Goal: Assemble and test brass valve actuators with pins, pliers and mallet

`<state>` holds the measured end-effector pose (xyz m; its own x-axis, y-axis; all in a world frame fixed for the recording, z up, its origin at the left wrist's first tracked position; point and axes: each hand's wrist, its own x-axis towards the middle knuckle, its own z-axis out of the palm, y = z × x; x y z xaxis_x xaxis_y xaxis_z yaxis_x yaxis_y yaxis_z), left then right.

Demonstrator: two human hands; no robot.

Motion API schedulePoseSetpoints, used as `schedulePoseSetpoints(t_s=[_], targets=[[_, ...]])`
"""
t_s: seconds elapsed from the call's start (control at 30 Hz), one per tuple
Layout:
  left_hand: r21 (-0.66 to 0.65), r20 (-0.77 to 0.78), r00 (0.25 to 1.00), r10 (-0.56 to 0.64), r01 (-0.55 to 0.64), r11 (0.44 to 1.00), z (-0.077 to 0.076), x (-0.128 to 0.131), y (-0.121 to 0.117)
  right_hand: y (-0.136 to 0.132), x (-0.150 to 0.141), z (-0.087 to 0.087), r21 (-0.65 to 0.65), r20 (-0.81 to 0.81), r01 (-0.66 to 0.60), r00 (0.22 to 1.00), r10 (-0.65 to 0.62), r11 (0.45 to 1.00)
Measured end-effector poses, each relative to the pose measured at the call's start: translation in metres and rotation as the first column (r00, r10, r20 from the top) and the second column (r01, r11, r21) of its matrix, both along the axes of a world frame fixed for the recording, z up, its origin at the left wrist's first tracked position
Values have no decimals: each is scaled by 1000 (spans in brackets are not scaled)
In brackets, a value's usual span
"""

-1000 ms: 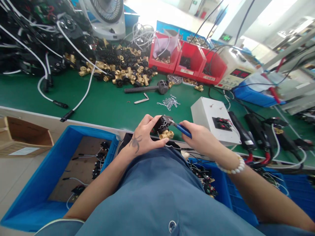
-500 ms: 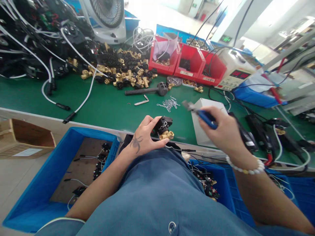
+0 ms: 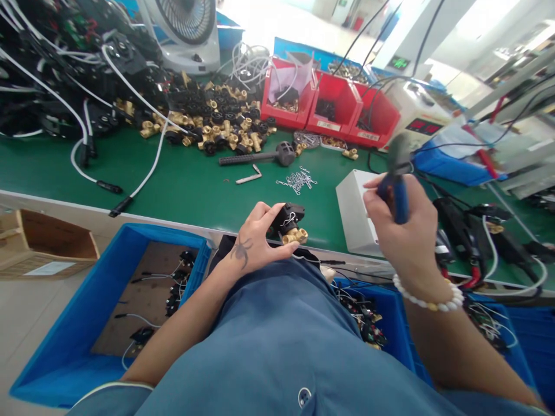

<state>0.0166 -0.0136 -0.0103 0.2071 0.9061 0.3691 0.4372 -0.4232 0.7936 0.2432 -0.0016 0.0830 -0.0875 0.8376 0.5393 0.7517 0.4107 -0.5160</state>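
Note:
Near the front edge of the bench, my left hand [image 3: 260, 234] is closed around a black valve unit with a brass fitting [image 3: 295, 234]. A bent wire clip [image 3: 289, 219] shows on the unit's black neck. My right hand [image 3: 405, 225] grips blue-handled pliers [image 3: 399, 196], raised above a light grey box [image 3: 352, 211]. The pliers' jaws point up and are blurred by motion. Beyond my left hand lies a small pile of wire clips [image 3: 299, 181]. An L-shaped metal piece [image 3: 250, 175] rests to the left of that pile.
A black mallet-like tool [image 3: 260, 156] lies before a heap of brass and black fittings [image 3: 221, 130]. Red bins [image 3: 332, 110] line the back, beside a display unit [image 3: 420, 124]. Blue crates [image 3: 39, 352] stand below the bench. White cables [image 3: 158, 162] cross the left side.
My right hand has moved right, away from the valve unit, and turned the pliers from pointing left to pointing up. My left hand keeps its hold almost unmoved.

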Motion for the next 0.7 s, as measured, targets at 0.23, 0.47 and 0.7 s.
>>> schedulePoseSetpoints(t_s=[0.23, 0.47, 0.7], targets=[[-17, 7, 1000, 9, -9, 1000, -1, -1, 1, 3, 6, -5, -386, 312, -140, 910, 273, 912], [-19, 1, 1000, 6, -6, 1000, 1, -1, 1, 1, -2, -6, -154, 1, -22, 1000, 23, 988], [-50, 25, 1000, 13, -12, 999, -1, -2, 1, 7, 3, 3, -145, 180, -12, 983, 38, 989]])
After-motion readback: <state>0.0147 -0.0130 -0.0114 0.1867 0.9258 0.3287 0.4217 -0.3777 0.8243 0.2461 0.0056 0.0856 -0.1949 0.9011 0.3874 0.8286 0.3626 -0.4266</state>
